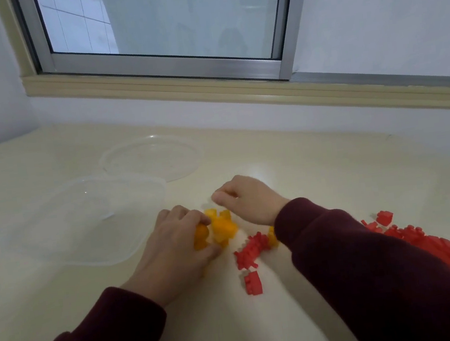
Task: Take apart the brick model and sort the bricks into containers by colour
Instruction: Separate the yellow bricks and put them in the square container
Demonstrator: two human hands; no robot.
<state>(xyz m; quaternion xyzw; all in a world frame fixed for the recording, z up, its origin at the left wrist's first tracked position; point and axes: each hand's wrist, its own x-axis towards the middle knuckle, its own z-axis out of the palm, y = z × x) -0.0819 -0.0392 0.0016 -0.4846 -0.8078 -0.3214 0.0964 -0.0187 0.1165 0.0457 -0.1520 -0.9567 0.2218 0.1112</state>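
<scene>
A cluster of orange bricks [220,228] lies on the cream table [329,164]. My left hand [175,244] covers its left side with fingers curled around some orange bricks. My right hand [245,199] hovers just behind the cluster, fingers curled shut; whether it pinches a brick I cannot tell. Red bricks [251,250] lie loose right of the orange ones, with one red piece [253,282] nearer me. A larger red heap [434,242] sits at the far right, partly hidden by my right sleeve.
A clear square container [83,220] stands left of my hands. Behind it lies a clear round container or lid [151,157]. A window sill [209,88] and wall bound the table at the back.
</scene>
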